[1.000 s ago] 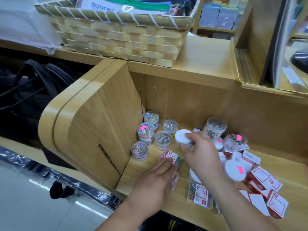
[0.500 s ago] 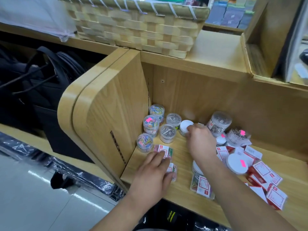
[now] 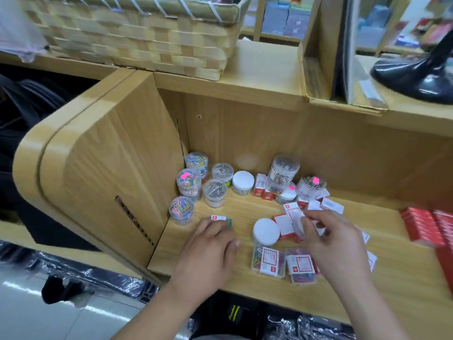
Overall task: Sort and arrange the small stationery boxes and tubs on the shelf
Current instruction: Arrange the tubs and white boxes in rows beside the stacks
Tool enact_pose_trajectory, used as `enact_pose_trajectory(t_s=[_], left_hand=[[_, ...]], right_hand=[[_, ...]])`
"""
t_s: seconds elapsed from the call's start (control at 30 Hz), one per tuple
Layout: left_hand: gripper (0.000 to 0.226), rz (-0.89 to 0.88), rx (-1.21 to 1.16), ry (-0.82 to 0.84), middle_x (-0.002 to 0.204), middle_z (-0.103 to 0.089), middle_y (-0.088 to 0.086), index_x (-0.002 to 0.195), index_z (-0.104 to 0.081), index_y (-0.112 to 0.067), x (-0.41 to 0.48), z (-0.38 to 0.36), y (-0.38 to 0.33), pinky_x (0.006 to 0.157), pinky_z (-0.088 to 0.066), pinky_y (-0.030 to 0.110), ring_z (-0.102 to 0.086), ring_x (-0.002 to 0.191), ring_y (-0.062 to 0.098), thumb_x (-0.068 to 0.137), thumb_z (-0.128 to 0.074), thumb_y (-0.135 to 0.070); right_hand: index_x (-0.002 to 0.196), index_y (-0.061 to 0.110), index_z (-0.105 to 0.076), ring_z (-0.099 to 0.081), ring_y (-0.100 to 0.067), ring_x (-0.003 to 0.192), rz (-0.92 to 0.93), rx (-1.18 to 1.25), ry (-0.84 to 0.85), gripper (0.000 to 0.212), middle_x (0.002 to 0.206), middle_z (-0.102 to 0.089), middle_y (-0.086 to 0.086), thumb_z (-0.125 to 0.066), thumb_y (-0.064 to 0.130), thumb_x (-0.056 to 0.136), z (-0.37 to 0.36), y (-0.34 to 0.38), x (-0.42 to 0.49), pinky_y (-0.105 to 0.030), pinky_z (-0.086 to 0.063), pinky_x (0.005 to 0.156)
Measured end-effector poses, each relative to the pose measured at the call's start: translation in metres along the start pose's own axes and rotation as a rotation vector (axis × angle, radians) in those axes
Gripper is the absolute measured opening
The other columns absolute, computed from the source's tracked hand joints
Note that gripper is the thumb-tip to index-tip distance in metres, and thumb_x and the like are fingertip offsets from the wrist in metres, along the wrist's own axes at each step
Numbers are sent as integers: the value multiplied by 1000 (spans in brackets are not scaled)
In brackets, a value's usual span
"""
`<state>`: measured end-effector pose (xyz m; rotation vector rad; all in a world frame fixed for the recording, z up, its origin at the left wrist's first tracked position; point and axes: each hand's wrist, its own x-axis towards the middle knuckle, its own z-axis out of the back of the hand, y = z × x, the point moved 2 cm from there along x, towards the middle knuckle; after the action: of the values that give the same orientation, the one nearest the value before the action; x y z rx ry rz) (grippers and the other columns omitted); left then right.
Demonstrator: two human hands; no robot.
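Several clear tubs of coloured paper clips point(image 3: 188, 182) and silver clips point(image 3: 215, 192) stand grouped in the shelf's left back corner. A white-lidded tub point(image 3: 243, 181) stands just right of them. My left hand point(image 3: 210, 246) lies palm down, its fingers pressing on a small flat box point(image 3: 220, 218) near the front. My right hand point(image 3: 335, 241) is blurred over scattered red and white boxes point(image 3: 291, 217) and appears to pinch a small clear tub point(image 3: 298, 225). A second white-lidded tub point(image 3: 266, 231) stands between my hands. Two flat clear boxes point(image 3: 269, 261) lie at the front edge.
More clear tubs point(image 3: 284, 168) cluster at the back middle. Stacked red boxes point(image 3: 421, 227) fill the shelf's right end. A woven basket point(image 3: 137, 38) and a black glossy object point(image 3: 416, 77) sit on the shelf top. The curved wooden side panel point(image 3: 110, 168) closes the left.
My right hand let go of the white-lidded tub beside the clip tubs and drew back right over the scattered boxes. My left hand stayed on the flat box.
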<state>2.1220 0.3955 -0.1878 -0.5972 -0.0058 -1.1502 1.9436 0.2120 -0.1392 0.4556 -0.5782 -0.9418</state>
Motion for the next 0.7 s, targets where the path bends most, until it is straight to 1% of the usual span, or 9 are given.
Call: enact_pose_trajectory(t_s=[0.07,0.17,0.27,0.37,0.43,0.5,0.57,0.63,0.7], left_hand=[[27,-4,-65,41,111,-64,-9,108,-68,-22,16,-9,-18,91,-49,38,-54,105,17,92,-59,-42],[39,58,-141,145,112,-60,-8,111,-63,-21,34,-25,-40,83,-49,33,-54,106,16,84,-66,-50],[38,135,-125,194,113,-54,-7,109,-57,-22,46,-34,-45,80,-47,33,-51,107,17,83,-72,-45],[35,169,-133,226,107,-55,-8,103,-52,-25,53,-37,-45,80,-48,36,-52,106,18,81,-74,-43],[35,187,-135,227,103,-55,-10,99,-51,-28,54,-35,-44,80,-47,35,-52,104,17,79,-74,-44],[34,205,-120,166,103,-56,-12,98,-53,-28,55,-27,-38,78,-44,33,-53,105,14,75,-73,-44],[36,223,-111,40,104,-59,-13,99,-57,-29,62,-12,-26,77,-46,33,-54,103,13,73,-73,-46],[38,214,-109,-66,110,-63,-11,106,-61,-27,76,2,-12,79,-51,35,-56,105,14,76,-74,-45],[40,162,-87,-124,116,-67,-5,115,-65,-21,95,10,1,83,-51,36,-57,108,20,81,-75,-39]], right_hand=[[98,19,-76,-63,-27,99,-29,-123,5,20,100,-70,3,-79,23,80,-1,-16,-2,-37,-52,79],[103,19,-75,-61,-30,105,-81,-191,81,32,106,-67,0,-83,31,74,-5,-27,-2,-40,-54,79],[106,22,-72,-62,-29,103,-91,-200,132,38,105,-67,0,-82,39,73,-5,-29,3,-38,-52,77],[107,22,-70,-63,-28,101,-124,-181,160,41,104,-70,-1,-83,41,73,-4,-28,8,-34,-45,73],[109,23,-69,-63,-26,103,-141,-166,173,42,107,-70,-1,-82,40,73,-4,-26,8,-33,-46,74],[109,26,-68,-63,-24,102,-138,-131,153,43,108,-68,3,-82,40,71,-3,-25,7,-35,-49,76],[106,28,-67,-62,-19,98,-101,-44,132,42,104,-65,9,-83,39,69,-1,-19,6,-35,-51,77],[104,34,-66,-61,-13,96,-71,47,154,41,103,-64,17,-85,38,68,-2,-8,6,-35,-50,78],[101,39,-64,-61,-7,93,-43,100,206,39,100,-64,23,-85,40,68,-7,3,6,-30,-49,75]])
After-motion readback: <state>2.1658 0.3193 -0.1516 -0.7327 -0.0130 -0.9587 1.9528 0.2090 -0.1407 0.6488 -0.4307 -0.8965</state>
